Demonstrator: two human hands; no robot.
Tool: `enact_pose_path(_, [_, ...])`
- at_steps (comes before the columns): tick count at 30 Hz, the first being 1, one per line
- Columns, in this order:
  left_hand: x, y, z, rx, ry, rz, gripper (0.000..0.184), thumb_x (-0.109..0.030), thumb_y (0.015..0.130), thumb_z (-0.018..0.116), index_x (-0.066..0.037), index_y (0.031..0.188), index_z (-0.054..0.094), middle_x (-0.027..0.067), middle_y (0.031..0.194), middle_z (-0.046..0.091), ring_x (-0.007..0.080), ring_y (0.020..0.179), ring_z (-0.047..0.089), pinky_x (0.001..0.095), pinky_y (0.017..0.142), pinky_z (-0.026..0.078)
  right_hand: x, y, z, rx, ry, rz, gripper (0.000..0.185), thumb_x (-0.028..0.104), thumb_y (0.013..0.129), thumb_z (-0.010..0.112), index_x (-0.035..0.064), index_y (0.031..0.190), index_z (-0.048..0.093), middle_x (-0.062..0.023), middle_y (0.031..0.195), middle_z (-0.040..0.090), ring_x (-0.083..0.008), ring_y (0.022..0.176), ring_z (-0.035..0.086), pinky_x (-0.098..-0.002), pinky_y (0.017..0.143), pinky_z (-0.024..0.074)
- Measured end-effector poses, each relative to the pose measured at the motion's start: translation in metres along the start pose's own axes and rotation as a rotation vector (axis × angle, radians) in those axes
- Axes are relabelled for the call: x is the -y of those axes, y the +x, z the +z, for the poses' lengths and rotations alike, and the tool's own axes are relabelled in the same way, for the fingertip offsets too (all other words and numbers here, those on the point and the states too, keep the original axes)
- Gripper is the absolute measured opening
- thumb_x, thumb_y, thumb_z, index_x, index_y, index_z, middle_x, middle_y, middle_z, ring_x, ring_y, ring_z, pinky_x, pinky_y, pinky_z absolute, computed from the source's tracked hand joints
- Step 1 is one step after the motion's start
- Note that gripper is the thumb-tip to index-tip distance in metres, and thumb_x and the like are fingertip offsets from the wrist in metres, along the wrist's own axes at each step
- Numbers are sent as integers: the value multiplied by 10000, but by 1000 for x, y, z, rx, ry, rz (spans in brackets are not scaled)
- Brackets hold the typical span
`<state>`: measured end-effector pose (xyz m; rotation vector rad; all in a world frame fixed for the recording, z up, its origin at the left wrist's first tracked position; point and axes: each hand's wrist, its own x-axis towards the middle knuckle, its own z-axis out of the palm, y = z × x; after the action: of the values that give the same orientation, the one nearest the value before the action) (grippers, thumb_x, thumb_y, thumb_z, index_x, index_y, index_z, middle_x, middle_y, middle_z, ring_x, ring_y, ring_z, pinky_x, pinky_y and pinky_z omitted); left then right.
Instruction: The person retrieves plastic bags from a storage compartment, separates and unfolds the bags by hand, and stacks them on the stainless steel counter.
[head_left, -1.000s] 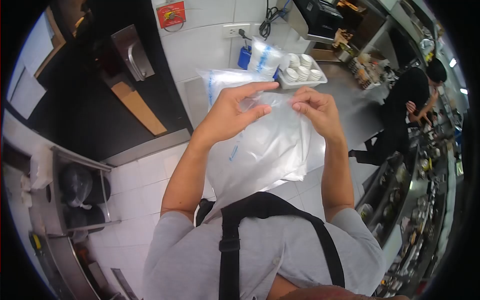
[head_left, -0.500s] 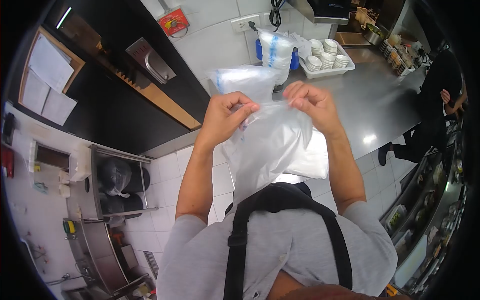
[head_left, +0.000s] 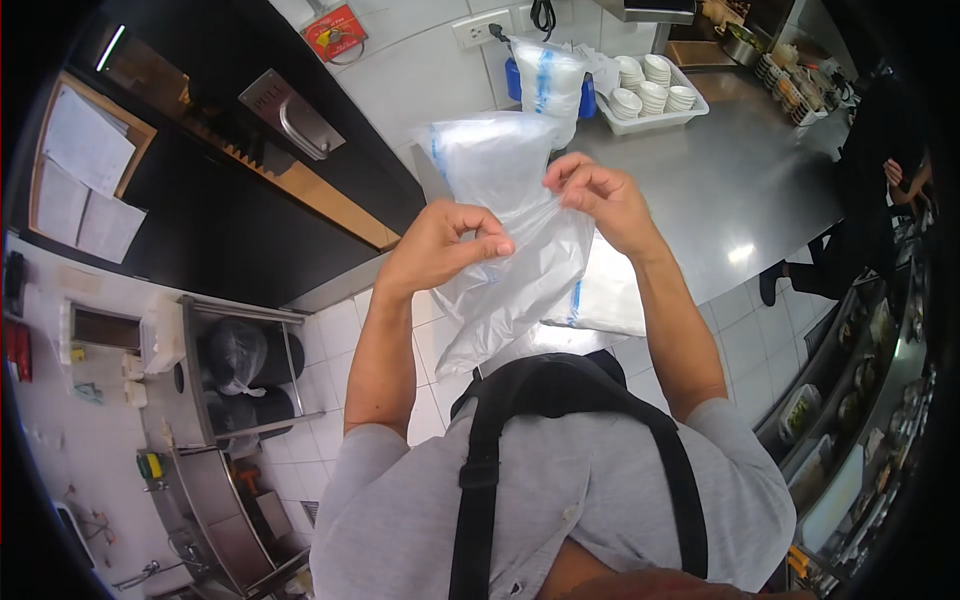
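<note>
A thin clear plastic bag (head_left: 515,290) hangs in front of my chest, its lower corner drooping toward the apron. My left hand (head_left: 450,245) pinches its upper left part between thumb and fingers. At the upper right, my right hand (head_left: 605,205) grips the gathered plastic with bent fingers. Right behind the bag lies more clear plastic with blue print (head_left: 490,150). Partly hidden below my right hand is a flat stack of whitish plastic bags (head_left: 610,295) with a blue-printed edge. A bundle of blue-printed plastic bags (head_left: 550,85) stands upright by the wall.
A steel counter (head_left: 720,200) extends to the right, carrying a white basket (head_left: 655,122) with stacked small white bowls. A black door (head_left: 210,150) with a pull handle is at left. Another person in dark clothes (head_left: 875,190) stands at far right. Black bins (head_left: 250,350) sit lower left.
The bag has shifted down and left, and its plastic is more bunched near my right hand. My right hand has moved slightly left; my left hand is a little lower.
</note>
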<state>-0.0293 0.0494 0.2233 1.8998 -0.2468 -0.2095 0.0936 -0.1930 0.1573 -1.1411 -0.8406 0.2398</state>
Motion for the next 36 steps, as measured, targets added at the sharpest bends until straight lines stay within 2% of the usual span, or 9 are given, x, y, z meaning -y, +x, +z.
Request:
enact_pose_path(6, [23,-8,-16,-130,-4,166,204,-170,941,748,16,858,741,73,951,748,115,895,643,283,835,486,-8,0,-1,77,395,90,163,171,950,725,36,868,685,-77,977,686,-121,826,595,-272,786,479])
enact_pose_path(10, [26,-3,-10,-244,-345,430,254,-194,983,680,-35,789,649,101,890,719,239,977,674,378,951,476,-12,-8,-4,77,184,355,186,196,956,727,43,874,661,-33,893,653,-104,809,564,-258,776,453])
enact_pose_path(12, [30,-8,-9,-213,-487,387,248,-172,971,684,-65,765,597,92,831,697,221,919,669,377,927,488,-19,-11,-3,96,84,413,193,200,960,726,35,891,654,-26,886,652,-82,741,550,-231,700,432])
enact_pose_path(16, [64,-2,-4,-102,-718,392,278,-159,952,700,-108,740,528,54,741,651,153,752,629,334,783,514,-15,-13,3,90,365,271,147,153,986,689,16,938,669,-37,866,667,-56,623,510,-215,600,419])
enact_pose_path(20, [86,-8,3,-65,-726,162,309,-232,965,721,-102,748,545,-10,712,607,57,647,545,237,579,425,-22,-14,0,62,461,271,143,147,1003,668,19,939,658,-36,815,641,-54,552,488,-226,506,394])
enact_pose_path(24, [99,-16,-4,61,-469,-61,262,-259,979,710,-55,825,647,3,760,646,85,683,587,258,644,474,-4,-10,-16,35,401,369,172,175,1002,676,16,942,656,-5,714,601,-64,524,483,-236,482,405])
enact_pose_path(28, [119,-11,-21,-202,-991,222,221,-241,1013,644,-38,942,691,61,840,690,158,814,653,306,800,525,-3,-2,-19,211,-180,519,182,199,1020,642,39,936,659,27,685,579,-68,556,512,-231,535,426])
enact_pose_path(33, [103,35,-60,-457,-860,-11,215,-234,1004,650,-31,951,696,30,872,675,158,805,641,305,757,520,-44,41,-42,-50,-61,446,207,222,1024,634,47,923,676,17,742,622,-86,596,557,-250,603,470])
enact_pose_path(36, [88,75,-88,-691,-489,-185,238,-235,968,675,-1,961,714,32,867,680,147,768,635,313,691,513,-55,85,-40,-241,-85,405,205,234,1016,644,54,923,678,14,743,624,-89,589,556,-256,587,471])
